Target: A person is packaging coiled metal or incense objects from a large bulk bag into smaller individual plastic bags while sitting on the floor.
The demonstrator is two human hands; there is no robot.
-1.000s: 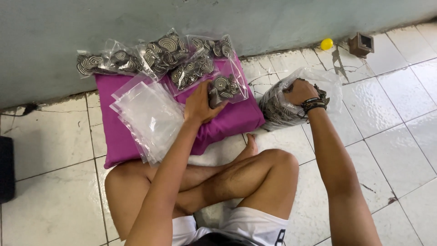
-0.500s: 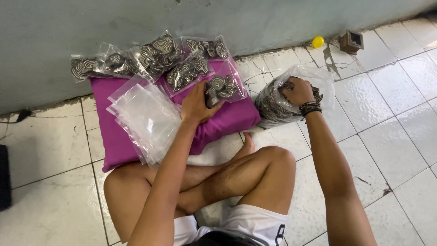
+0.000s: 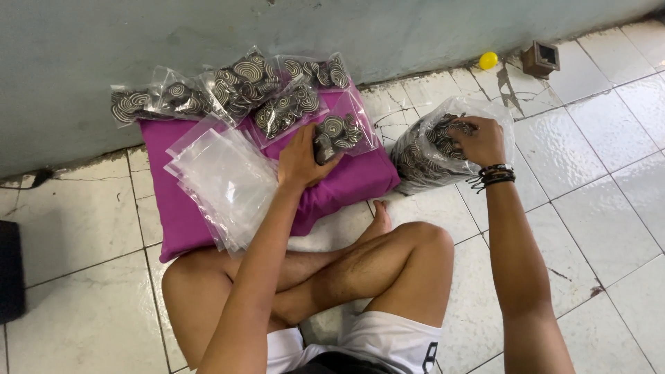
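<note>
Several filled bags (image 3: 242, 86) line the pillow's (image 3: 346, 187) far edge; my left hand (image 3: 299, 161) grips another (image 3: 339, 133), my right hand (image 3: 478, 140), fingers curled, digs into the sack (image 3: 422, 156); empty bags (image 3: 225, 183) remain.

The right hand (image 3: 479, 140) has dipped deeper into the big bag (image 3: 443, 142).

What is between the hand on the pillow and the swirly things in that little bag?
Only the clear plastic of the small bag. The left hand presses on that bag on the purple pillow, so nothing else lies between. The right hand reaches into the big bag of spiral pieces.
</note>
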